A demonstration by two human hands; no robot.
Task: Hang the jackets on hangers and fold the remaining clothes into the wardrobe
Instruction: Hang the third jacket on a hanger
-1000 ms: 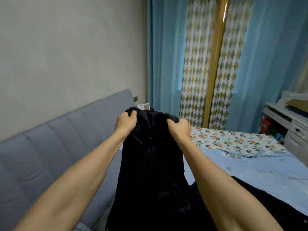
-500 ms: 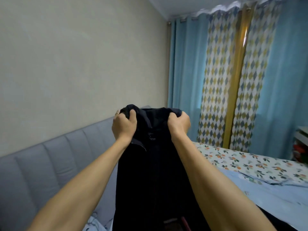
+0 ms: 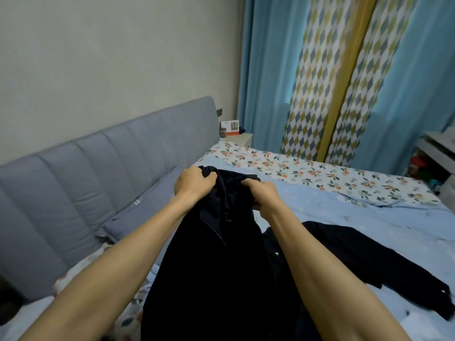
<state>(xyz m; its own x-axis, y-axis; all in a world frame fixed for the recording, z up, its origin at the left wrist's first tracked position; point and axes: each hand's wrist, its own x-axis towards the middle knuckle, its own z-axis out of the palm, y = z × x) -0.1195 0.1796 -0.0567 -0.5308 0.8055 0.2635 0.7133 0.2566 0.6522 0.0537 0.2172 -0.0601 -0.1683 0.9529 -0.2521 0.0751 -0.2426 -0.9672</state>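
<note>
A dark navy jacket (image 3: 221,267) hangs down in front of me over the bed, its collar bunched at the top. My left hand (image 3: 193,183) grips the collar's left side with curled fingers. My right hand (image 3: 262,194) grips the right side, a short gap away. The zip and a small pale logo show just below the collar. A second dark garment (image 3: 374,262) lies spread flat on the bed to the right, apart from both hands. No hanger or wardrobe is in view.
The bed (image 3: 369,212) has a light blue sheet and a floral cover at its far side. A grey padded headboard (image 3: 98,180) runs along the left wall. A small nightstand (image 3: 237,137) stands by blue and patterned curtains (image 3: 332,77). White furniture (image 3: 438,153) sits at right.
Both hands have come down with the jacket from in front of the wall to just over the bed. The view has tilted down, and the second garment shows again.
</note>
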